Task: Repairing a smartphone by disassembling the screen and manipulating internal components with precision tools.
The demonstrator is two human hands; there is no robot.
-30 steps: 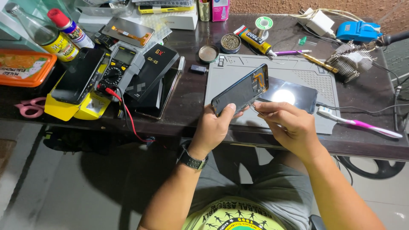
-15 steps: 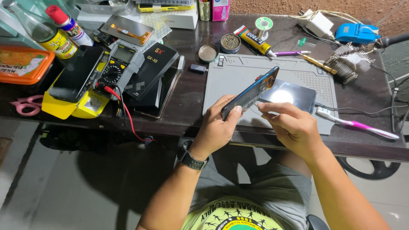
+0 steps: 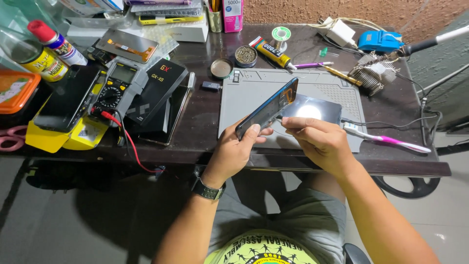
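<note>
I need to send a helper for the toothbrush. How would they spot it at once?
Start at the grey work mat on the dark table. Look just off its right edge, beyond the right hand. The toothbrush lies flat there, its pink-and-white handle the only one among the dark cables.

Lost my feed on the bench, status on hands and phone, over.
Left hand grips the dark phone by its lower end, tilted above the grey mat. Right hand pinches at its edge. Pink toothbrush beside, apart. Nothing blocking.
</note>
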